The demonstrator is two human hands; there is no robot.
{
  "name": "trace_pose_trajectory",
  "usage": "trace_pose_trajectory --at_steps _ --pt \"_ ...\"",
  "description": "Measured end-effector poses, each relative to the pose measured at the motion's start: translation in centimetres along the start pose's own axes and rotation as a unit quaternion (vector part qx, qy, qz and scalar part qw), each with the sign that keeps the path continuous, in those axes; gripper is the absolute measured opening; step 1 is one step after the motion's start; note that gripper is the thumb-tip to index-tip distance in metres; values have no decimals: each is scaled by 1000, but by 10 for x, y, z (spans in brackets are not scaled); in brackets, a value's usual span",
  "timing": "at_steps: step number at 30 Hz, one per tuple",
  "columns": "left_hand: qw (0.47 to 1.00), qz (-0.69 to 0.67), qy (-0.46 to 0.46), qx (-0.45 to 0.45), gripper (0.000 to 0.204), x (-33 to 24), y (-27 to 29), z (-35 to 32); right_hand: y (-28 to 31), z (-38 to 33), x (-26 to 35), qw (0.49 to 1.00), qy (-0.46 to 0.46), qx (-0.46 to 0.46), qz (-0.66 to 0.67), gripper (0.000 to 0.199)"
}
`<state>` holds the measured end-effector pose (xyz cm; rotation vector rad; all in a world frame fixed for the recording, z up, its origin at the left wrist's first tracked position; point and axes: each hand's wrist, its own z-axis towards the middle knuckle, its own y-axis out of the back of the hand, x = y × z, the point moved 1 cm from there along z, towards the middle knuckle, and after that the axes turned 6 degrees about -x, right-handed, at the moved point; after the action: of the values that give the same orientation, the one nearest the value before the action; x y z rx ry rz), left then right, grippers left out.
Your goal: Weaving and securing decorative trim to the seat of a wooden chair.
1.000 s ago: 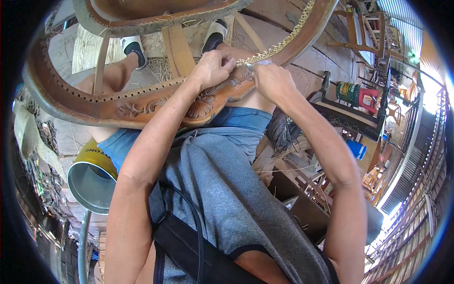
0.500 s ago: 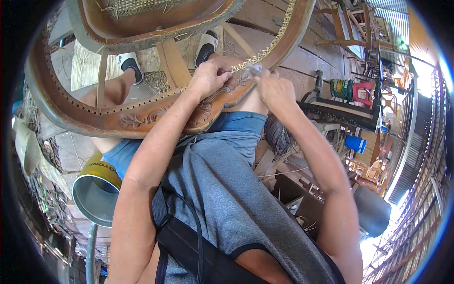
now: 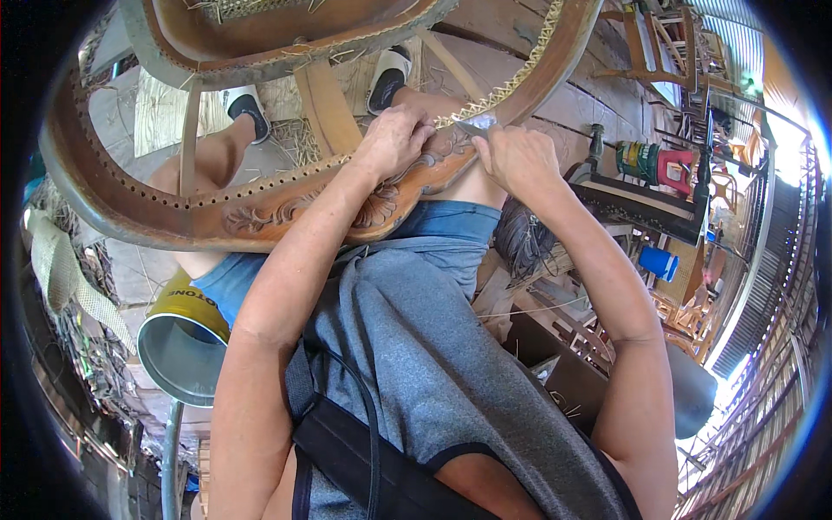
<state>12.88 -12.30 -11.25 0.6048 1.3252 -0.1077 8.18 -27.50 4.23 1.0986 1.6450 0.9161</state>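
Across my lap lies a curved wooden chair frame (image 3: 169, 221) with carved leaf scrolls along its near rail. A row of small holes runs along the inner edge, and pale cane strands (image 3: 498, 98) are laced through the holes on the right. My left hand (image 3: 392, 146) rests on the rail at the end of the lacing, fingers bent and pinched together; what they pinch is hidden. To its right, my right hand (image 3: 524, 158) is closed round a small knife (image 3: 473, 129), the pale metal blade pointing left over the laced edge.
A second oval frame part (image 3: 260, 80) sits beyond the rail, joined by wooden braces. A yellow metal can (image 3: 186, 316) stands at left beside a coil of woven webbing (image 3: 54, 264). Black furniture (image 3: 637, 204), a blue container (image 3: 659, 263) and a bundle of dark strands (image 3: 523, 243) are at right.
My right hand has turned and shifted slightly right, so more of the knife blade shows. My left hand stays pinched at the rail. The whole view has moved a little.
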Motion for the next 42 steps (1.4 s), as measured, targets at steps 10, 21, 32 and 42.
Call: trace_pose_trajectory --at_steps 10,21,32,42 --pt "1000 -8 18 2 24 0 2 1 5 -2 2 999 3 36 8 42" --pt "1000 3 19 -10 26 -4 1 3 -9 5 6 1000 1 27 0 42" --pt "998 5 55 6 30 -13 8 0 -33 13 -5 777 -346 218 478 38" --pt "999 2 35 6 25 -7 5 2 -21 31 -5 989 134 53 -25 37"
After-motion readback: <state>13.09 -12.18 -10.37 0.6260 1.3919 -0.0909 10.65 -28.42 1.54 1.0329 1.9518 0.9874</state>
